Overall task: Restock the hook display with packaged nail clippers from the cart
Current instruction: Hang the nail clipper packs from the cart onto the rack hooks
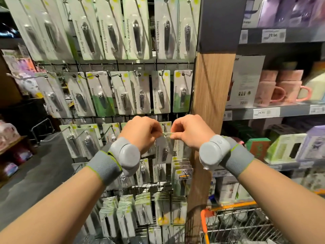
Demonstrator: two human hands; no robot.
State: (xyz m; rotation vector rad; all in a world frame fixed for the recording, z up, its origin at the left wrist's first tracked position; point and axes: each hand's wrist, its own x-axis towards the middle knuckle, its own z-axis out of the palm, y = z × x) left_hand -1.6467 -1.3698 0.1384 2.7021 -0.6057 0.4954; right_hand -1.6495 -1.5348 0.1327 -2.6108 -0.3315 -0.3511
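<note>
Crowded hook display (123, 120), packaged nail clipper (165, 147) two-handed

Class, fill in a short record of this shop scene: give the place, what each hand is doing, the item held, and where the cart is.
place: hook display of carded nail clippers beside a wooden post
left hand: pinching the top edge of the package
right hand: pinching the same top edge
item held: packaged nail clipper, at a hook in the third row
cart: lower right, orange-trimmed wire
</note>
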